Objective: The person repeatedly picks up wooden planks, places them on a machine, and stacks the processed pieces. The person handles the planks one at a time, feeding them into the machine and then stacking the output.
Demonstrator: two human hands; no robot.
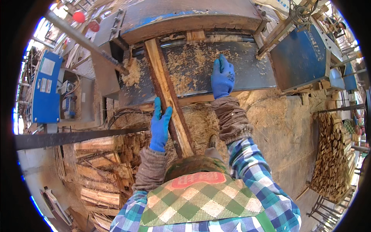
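Observation:
A long wooden board with dark bark edges slants from the machine's feed opening down toward my waist. My left hand, in a blue glove, is at the board's left edge beyond the table's near side. Its thumb lies over the board and one finger stretches along the edge; the other fingers are hidden. To the right, my right hand, also blue-gloved, is over the metal table, apart from the board. Its fingers stretch forward and hold nothing I can see.
Sawdust and chips litter the table. Rough wood pieces are piled at lower left, and a stack of slats stands at right. A blue control box is at left, and a metal bar crosses beneath it.

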